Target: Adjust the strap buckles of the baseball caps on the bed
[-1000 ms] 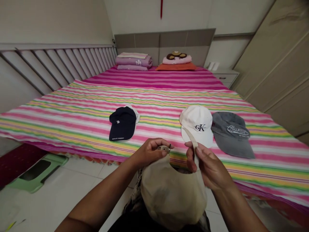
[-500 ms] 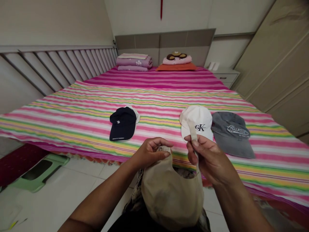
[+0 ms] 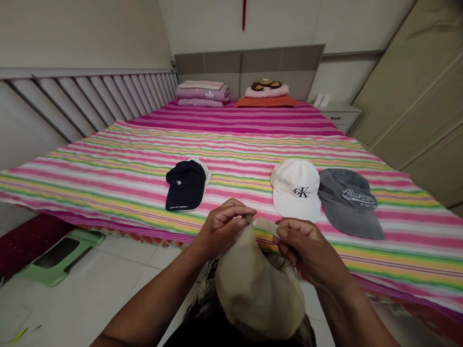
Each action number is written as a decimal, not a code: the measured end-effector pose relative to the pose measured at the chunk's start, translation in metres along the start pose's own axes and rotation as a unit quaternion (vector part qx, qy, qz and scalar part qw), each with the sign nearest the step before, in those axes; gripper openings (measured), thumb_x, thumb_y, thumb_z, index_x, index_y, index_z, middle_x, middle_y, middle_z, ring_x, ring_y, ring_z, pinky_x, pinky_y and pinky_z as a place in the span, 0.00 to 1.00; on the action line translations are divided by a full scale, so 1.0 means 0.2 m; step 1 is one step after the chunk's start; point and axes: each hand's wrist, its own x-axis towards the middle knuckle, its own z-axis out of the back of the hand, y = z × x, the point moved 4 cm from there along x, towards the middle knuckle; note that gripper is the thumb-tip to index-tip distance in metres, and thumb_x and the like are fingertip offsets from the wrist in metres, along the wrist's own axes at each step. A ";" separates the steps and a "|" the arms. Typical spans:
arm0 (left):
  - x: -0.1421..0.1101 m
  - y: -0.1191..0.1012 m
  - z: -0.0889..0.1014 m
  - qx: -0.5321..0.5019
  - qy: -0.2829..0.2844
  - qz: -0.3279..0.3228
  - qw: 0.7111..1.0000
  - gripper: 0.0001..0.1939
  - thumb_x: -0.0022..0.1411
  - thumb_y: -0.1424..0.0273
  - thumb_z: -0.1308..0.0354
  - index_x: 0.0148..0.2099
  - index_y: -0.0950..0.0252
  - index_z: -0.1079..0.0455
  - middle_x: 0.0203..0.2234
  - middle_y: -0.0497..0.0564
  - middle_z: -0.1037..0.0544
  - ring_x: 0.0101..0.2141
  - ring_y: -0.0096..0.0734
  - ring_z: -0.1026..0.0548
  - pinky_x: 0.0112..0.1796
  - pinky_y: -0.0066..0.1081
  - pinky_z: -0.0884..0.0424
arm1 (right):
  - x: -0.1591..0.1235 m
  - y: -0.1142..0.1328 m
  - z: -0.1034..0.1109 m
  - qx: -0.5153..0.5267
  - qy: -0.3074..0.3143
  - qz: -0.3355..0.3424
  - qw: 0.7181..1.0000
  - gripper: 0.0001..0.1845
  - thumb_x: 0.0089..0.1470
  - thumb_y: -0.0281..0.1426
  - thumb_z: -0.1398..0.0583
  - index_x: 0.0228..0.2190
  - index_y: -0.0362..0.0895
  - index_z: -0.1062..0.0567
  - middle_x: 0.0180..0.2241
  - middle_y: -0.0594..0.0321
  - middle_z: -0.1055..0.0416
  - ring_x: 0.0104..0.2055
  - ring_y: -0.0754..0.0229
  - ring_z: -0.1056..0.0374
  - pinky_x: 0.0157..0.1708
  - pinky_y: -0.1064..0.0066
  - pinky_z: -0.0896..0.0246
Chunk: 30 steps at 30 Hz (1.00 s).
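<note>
A beige cap (image 3: 256,289) hangs in front of me, crown toward me. My left hand (image 3: 222,226) pinches the buckle end at the cap's back. My right hand (image 3: 306,248) is closed on the cap's beige strap (image 3: 265,224), holding its end level and close to the left fingers. On the striped bed (image 3: 235,144) beyond lie a navy cap (image 3: 185,185) to the left, a white cap (image 3: 296,189) with dark letters to the right, and a grey cap (image 3: 347,201) touching the white one.
A green plastic stool (image 3: 54,255) stands on the tiled floor at the left, beside a dark red mat (image 3: 25,238). Folded bedding (image 3: 201,91) and pillows (image 3: 266,94) lie at the headboard. A wardrobe (image 3: 415,91) rises on the right, a bedside table (image 3: 340,115) behind.
My right hand has brought the strap down from upright to level and toward the left hand. The gap at the cap's back has closed.
</note>
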 end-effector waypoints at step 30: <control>-0.02 -0.04 -0.05 0.071 0.033 -0.071 0.994 0.13 0.59 0.71 0.48 0.46 0.63 0.31 0.32 0.52 0.30 0.35 0.29 0.32 0.36 0.31 0.35 | 0.00 -0.05 -0.01 0.021 0.007 -0.036 0.999 0.13 0.41 0.35 0.39 0.14 0.41 0.31 0.10 0.70 0.42 0.12 0.73 0.56 0.13 0.76 0.68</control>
